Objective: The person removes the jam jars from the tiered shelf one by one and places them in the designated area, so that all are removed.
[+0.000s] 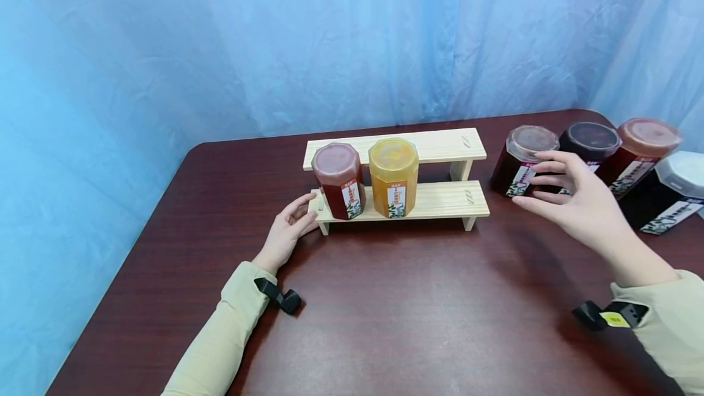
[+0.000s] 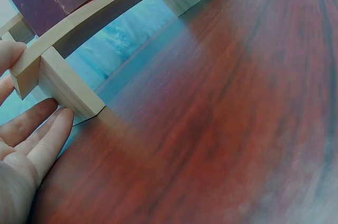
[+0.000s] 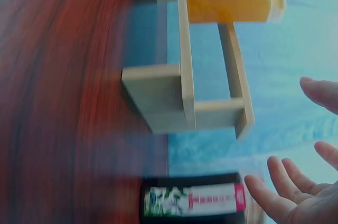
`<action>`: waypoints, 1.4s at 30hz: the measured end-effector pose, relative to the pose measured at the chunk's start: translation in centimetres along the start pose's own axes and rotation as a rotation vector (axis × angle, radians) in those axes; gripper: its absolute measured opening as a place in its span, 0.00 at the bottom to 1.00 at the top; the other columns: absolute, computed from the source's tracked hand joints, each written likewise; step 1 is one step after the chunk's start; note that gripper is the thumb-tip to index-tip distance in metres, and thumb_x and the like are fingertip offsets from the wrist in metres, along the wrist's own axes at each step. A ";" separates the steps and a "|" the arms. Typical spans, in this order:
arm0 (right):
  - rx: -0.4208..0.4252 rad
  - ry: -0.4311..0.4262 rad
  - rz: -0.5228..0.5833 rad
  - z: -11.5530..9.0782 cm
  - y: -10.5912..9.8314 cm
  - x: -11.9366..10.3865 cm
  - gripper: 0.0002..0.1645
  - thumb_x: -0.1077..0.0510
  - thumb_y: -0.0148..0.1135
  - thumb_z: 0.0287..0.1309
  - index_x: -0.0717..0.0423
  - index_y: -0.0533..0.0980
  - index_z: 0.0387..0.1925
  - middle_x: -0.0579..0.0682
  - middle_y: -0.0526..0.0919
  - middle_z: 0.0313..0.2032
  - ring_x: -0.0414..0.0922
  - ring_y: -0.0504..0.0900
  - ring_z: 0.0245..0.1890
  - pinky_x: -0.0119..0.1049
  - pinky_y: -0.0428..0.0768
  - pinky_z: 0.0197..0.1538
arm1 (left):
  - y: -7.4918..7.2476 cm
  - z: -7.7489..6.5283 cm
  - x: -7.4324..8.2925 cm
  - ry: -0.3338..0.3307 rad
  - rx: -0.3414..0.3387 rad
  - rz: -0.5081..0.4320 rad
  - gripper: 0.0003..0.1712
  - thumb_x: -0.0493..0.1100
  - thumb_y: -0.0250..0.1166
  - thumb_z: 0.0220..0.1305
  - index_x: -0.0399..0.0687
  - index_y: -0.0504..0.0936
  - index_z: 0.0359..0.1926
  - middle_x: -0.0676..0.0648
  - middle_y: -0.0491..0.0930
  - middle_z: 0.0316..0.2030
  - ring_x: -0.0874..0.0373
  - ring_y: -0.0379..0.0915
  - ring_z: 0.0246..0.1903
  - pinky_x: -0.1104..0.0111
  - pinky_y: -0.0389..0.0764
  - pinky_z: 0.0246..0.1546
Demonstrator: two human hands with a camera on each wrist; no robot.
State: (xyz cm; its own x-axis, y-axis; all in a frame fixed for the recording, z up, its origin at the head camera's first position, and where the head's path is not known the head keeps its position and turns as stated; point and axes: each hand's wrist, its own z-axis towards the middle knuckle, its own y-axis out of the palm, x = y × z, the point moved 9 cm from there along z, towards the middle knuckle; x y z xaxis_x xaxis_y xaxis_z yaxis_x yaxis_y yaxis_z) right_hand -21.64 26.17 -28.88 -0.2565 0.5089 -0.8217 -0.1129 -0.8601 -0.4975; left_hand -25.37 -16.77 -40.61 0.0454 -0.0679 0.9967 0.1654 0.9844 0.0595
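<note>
A two-step wooden shelf (image 1: 440,199) stands on the table and carries two jars on its lower step: a red-brown jar (image 1: 337,182) on the left and an orange-yellow jar (image 1: 393,177) beside it. My left hand (image 1: 286,231) holds the left end of the lower step; in the left wrist view, fingers (image 2: 45,129) lie below the board by the wooden leg (image 2: 68,84). To the right, my right hand (image 1: 583,200) hovers with fingers spread and nothing between them. Nearest to it stands a dark red jar (image 1: 508,170), partly behind its fingertips.
Past the dark red jar, a black-lidded jar (image 1: 593,136), a reddish jar (image 1: 638,154) and a white-lidded dark jar (image 1: 665,197) form a row at the right. Blue curtain (image 1: 341,47) hangs behind the dark wooden table (image 1: 396,310).
</note>
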 end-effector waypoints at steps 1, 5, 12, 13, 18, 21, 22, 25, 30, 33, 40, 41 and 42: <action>-0.008 -0.001 -0.005 0.2 0.4 -0.3 0.40 0.68 0.71 0.46 0.51 0.64 0.61 0.34 0.71 0.45 0.21 0.75 0.40 0.12 0.74 0.41 | 0.0 0.0 0.0 -0.001 0.001 0.001 0.27 0.34 0.55 0.67 0.39 0.64 0.67 0.51 0.75 0.47 0.66 0.75 0.44 0.72 0.80 0.46; -0.039 -0.025 -0.046 0.8 2.1 -1.5 0.43 0.63 0.73 0.46 0.55 0.62 0.63 0.34 0.70 0.46 0.21 0.74 0.41 0.11 0.73 0.41 | 0.0 0.0 0.1 -0.006 0.008 0.011 0.28 0.34 0.56 0.67 0.40 0.64 0.67 0.52 0.76 0.46 0.66 0.75 0.43 0.72 0.80 0.45; -0.108 -0.084 -0.071 2.0 5.0 -4.2 0.44 0.62 0.74 0.45 0.57 0.62 0.63 0.53 0.73 0.52 0.21 0.72 0.42 0.13 0.73 0.43 | -0.1 0.1 0.2 -0.012 0.014 0.023 0.28 0.34 0.56 0.67 0.40 0.64 0.67 0.53 0.77 0.44 0.66 0.75 0.42 0.72 0.81 0.45; -0.114 -0.087 -0.077 2.2 5.4 -4.6 0.44 0.62 0.75 0.44 0.56 0.63 0.63 0.55 0.73 0.53 0.22 0.72 0.42 0.17 0.76 0.45 | -0.1 0.1 0.2 -0.011 0.015 0.019 0.27 0.34 0.56 0.67 0.40 0.65 0.67 0.53 0.77 0.44 0.66 0.75 0.42 0.72 0.81 0.45; -0.151 -0.119 -0.070 2.8 7.1 -6.2 0.45 0.62 0.75 0.43 0.57 0.63 0.63 0.57 0.72 0.54 0.38 0.76 0.49 0.45 0.78 0.54 | -0.1 0.1 0.3 -0.005 0.013 0.014 0.28 0.34 0.56 0.67 0.40 0.64 0.67 0.54 0.77 0.43 0.66 0.76 0.42 0.72 0.81 0.45; -0.188 -0.146 -0.042 3.2 8.2 -7.0 0.45 0.62 0.75 0.43 0.59 0.63 0.63 0.60 0.71 0.54 0.53 0.76 0.52 0.53 0.75 0.55 | -0.1 0.1 0.3 0.001 0.015 0.010 0.28 0.33 0.56 0.67 0.39 0.64 0.67 0.54 0.77 0.42 0.66 0.75 0.42 0.72 0.81 0.45; -0.201 -0.155 -0.040 3.3 8.6 -7.3 0.45 0.61 0.75 0.43 0.60 0.63 0.63 0.61 0.71 0.54 0.56 0.75 0.53 0.54 0.75 0.56 | -0.1 0.1 0.3 0.003 0.015 0.009 0.28 0.33 0.56 0.67 0.39 0.64 0.67 0.54 0.77 0.42 0.66 0.75 0.42 0.72 0.81 0.45; -0.239 -0.157 -0.041 3.7 9.8 -7.7 0.47 0.60 0.76 0.42 0.59 0.62 0.64 0.61 0.70 0.56 0.58 0.74 0.55 0.55 0.74 0.57 | -0.1 0.1 0.3 0.006 0.016 0.005 0.27 0.33 0.55 0.67 0.39 0.64 0.67 0.55 0.77 0.42 0.66 0.75 0.41 0.72 0.81 0.44; -0.270 -0.181 -0.038 3.9 11.3 -8.3 0.49 0.60 0.78 0.40 0.59 0.62 0.64 0.62 0.68 0.57 0.58 0.72 0.56 0.55 0.74 0.58 | -0.1 0.1 0.2 0.006 0.014 0.002 0.27 0.33 0.55 0.67 0.39 0.64 0.67 0.54 0.77 0.42 0.66 0.76 0.42 0.72 0.81 0.45; -0.276 -0.197 -0.034 3.8 11.9 -8.6 0.50 0.59 0.79 0.37 0.58 0.63 0.63 0.61 0.69 0.56 0.57 0.73 0.56 0.56 0.74 0.57 | -0.1 0.1 0.1 0.004 0.015 0.000 0.27 0.33 0.56 0.67 0.38 0.64 0.67 0.53 0.77 0.43 0.66 0.76 0.42 0.72 0.81 0.45; -0.278 -0.230 -0.044 3.9 12.6 -9.0 0.50 0.62 0.79 0.36 0.58 0.63 0.63 0.61 0.69 0.56 0.57 0.73 0.55 0.56 0.76 0.56 | -0.1 0.1 -0.1 0.000 0.012 0.007 0.27 0.33 0.56 0.67 0.39 0.64 0.67 0.53 0.76 0.43 0.66 0.76 0.42 0.72 0.81 0.45; -0.280 -0.232 -0.043 3.9 12.6 -9.0 0.50 0.63 0.79 0.36 0.59 0.63 0.63 0.61 0.69 0.56 0.57 0.73 0.55 0.56 0.76 0.55 | -0.1 0.0 -0.1 0.000 0.014 0.006 0.27 0.34 0.56 0.67 0.39 0.64 0.67 0.53 0.76 0.43 0.66 0.76 0.42 0.72 0.81 0.45; -0.282 -0.233 -0.043 3.9 12.7 -9.0 0.50 0.63 0.79 0.36 0.59 0.63 0.63 0.62 0.68 0.56 0.58 0.73 0.55 0.56 0.76 0.55 | -0.1 0.0 -0.1 -0.002 0.014 0.007 0.27 0.34 0.56 0.67 0.39 0.64 0.67 0.53 0.76 0.44 0.66 0.76 0.42 0.72 0.81 0.45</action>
State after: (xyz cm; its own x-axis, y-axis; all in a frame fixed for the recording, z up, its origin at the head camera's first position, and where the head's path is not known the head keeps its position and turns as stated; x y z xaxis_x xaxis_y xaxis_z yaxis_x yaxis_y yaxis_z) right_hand -24.47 10.50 -26.71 -0.4726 0.4951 -0.7291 0.1322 -0.7781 -0.6141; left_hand -25.42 -16.87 -40.71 0.0450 -0.0608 0.9971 0.1509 0.9871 0.0533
